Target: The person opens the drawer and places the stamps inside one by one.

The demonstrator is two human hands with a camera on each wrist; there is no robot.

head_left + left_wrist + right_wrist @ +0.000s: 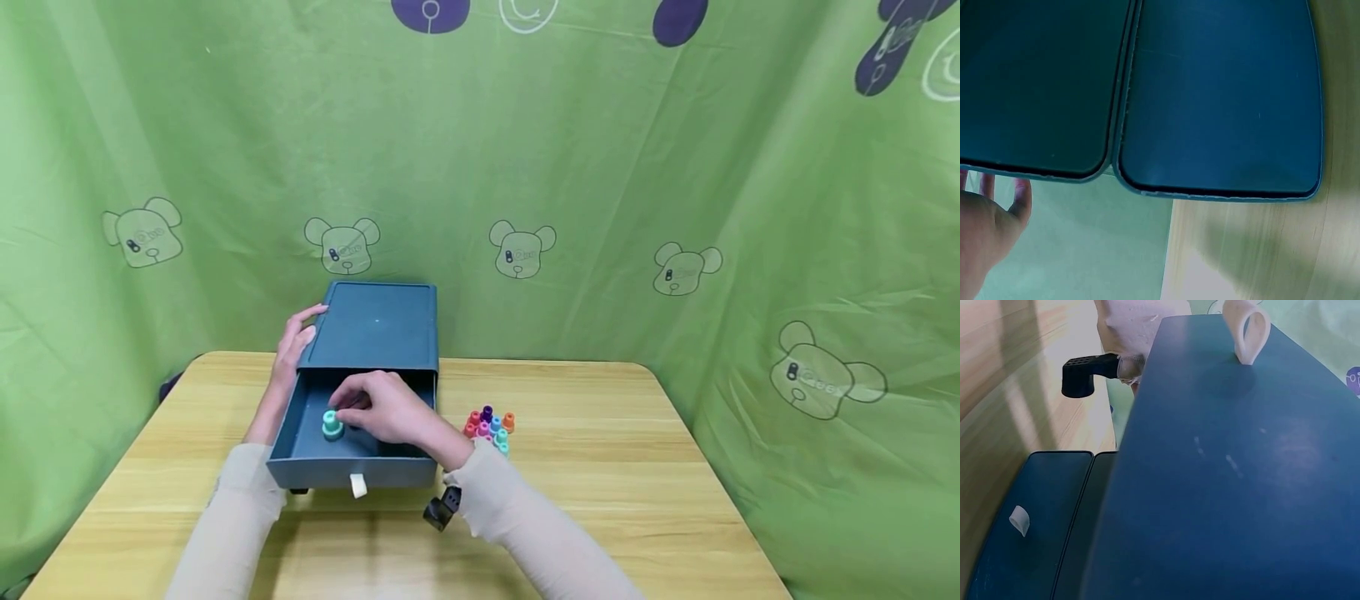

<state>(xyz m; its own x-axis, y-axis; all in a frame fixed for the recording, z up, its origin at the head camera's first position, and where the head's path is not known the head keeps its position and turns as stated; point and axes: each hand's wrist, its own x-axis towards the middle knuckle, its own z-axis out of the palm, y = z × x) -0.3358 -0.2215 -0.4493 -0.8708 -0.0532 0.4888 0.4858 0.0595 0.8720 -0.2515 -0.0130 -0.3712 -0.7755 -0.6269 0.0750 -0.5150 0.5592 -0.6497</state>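
A dark blue two-tier drawer box (375,325) stands on the table with its upper drawer (352,472) pulled out. My left hand (295,346) rests against the box's left side, fingers extended along the upper edge. Inside the drawer, my right hand (386,408) reaches over from the right. Its thumb and index finger pinch a small teal peg (330,417), which sits on top of another teal piece (332,432) on the drawer floor. In the right wrist view the upper drawer front (1222,469) hides the right hand and the pegs.
Right of the box lies a cluster of small coloured pegs (483,427). White pull tabs mark the upper drawer (358,485) and the shut lower drawer (1019,520). A green printed curtain (585,167) hangs behind the wooden table (585,500).
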